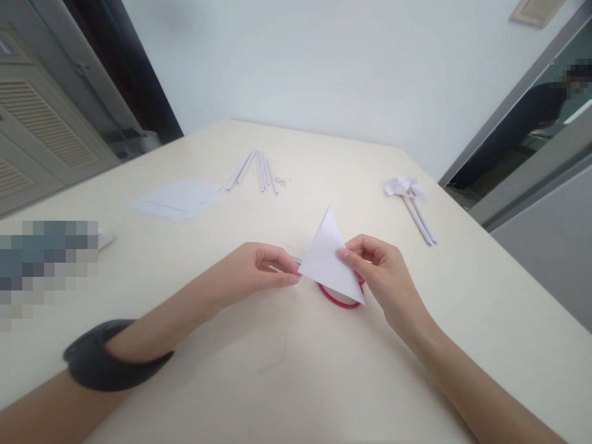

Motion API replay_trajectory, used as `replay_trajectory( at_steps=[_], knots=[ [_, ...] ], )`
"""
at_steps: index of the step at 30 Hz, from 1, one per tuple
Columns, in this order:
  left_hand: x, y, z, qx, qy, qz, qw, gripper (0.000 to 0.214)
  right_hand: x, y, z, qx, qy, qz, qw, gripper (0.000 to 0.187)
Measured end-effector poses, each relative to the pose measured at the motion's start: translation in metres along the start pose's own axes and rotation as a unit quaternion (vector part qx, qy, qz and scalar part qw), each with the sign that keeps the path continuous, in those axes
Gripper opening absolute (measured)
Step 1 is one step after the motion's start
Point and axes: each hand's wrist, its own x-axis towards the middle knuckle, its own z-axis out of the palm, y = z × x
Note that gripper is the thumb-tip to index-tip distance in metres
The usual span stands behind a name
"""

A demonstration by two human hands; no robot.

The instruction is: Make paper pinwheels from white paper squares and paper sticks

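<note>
A white sheet of paper (322,250), folded into a triangle, is held up above the table in front of me. My right hand (377,265) pinches its right side, thumb on top and fingers behind. At the left corner, the thumb and fingertips of my left hand (263,268) close on the tip of the paper. Scissors with red handles (340,300) lie on the table underneath, mostly covered by the paper, with a bit of grey blade showing near my left fingertips.
Flat white sheets (178,198) lie at the left of the table (324,382). Several rolled paper sticks (261,171) lie at the back beside small rubber bands (281,182). Paper flowers (406,187) on rolled stems rest at the right. A person (522,123) is beyond the partition.
</note>
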Motion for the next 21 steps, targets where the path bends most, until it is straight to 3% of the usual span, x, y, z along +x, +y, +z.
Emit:
replay_trajectory(
  at_steps=[21],
  knots=[
    [-0.0026,-0.0005,0.0011,-0.062,0.004,-0.012,0.998,0.021,-0.0024,-0.0011,0.0024,0.014,-0.016,0.016,1.000,0.025]
  ],
)
